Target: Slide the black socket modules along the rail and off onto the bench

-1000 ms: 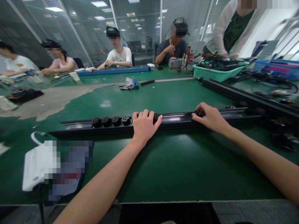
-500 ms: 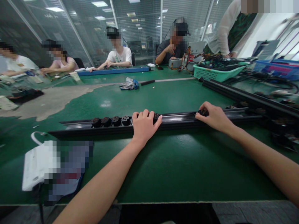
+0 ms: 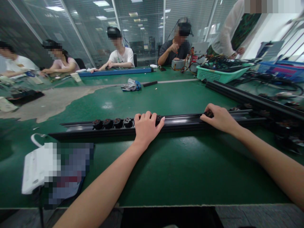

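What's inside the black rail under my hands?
In the rail, four black pieces show left of the left hand; part of another piece shows by its thumb. The right hand pinches one more piece. What the left hand covers can't be seen.

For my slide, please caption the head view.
Left hand over black parts in a black rail, right hand pinching another part.

The counter [image 3: 166, 177] is green, with a grey patch [image 3: 54, 98] on it. The rail [image 3: 182, 120] is black, and the round parts [image 3: 107, 123] are also black. The basket [image 3: 213, 74] has mint green colour; the long bar [image 3: 114, 72] is blue. The glove [image 3: 131, 85] is grey with blue.
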`<state>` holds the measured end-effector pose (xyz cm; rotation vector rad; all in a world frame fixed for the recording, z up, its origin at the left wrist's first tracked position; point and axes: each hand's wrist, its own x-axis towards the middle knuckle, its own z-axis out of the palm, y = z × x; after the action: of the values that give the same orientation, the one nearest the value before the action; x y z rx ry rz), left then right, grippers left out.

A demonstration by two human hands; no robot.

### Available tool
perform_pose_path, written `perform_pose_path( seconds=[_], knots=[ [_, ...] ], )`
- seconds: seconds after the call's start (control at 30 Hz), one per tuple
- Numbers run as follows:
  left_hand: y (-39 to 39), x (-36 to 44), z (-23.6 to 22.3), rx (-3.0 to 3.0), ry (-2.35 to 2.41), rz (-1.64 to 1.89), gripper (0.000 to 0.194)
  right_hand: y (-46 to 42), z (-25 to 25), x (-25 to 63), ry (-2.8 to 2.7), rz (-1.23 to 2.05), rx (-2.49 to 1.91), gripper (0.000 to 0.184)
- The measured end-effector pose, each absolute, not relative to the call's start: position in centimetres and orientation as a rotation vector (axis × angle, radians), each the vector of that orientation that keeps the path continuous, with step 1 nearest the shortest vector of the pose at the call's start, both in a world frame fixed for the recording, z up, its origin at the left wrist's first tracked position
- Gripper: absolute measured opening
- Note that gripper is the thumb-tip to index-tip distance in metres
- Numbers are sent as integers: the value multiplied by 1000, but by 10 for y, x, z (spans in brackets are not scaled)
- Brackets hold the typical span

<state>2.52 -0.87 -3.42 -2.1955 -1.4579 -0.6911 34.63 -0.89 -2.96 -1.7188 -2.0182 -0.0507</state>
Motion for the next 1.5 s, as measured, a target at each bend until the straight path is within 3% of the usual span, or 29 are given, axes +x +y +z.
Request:
perform_pose_path(
  seconds=[0.73,1.0,1.33,1.5],
  knots=[
    [-8,25,-35,-2194,-1465,-695,49,-7,-27,364,-2137,-241,-1877,30],
    [-9,25,-35,-2204,-1469,-708,48,-10,-22,364,-2203,-525,-1941,32],
    [-9,25,-34,-2212,-1481,-697,49,-11,-20,364,-2198,-483,-2013,31],
    [-9,25,-34,-2217,-1485,-695,49,-8,-21,372,-2195,-308,-2021,29]
  ],
)
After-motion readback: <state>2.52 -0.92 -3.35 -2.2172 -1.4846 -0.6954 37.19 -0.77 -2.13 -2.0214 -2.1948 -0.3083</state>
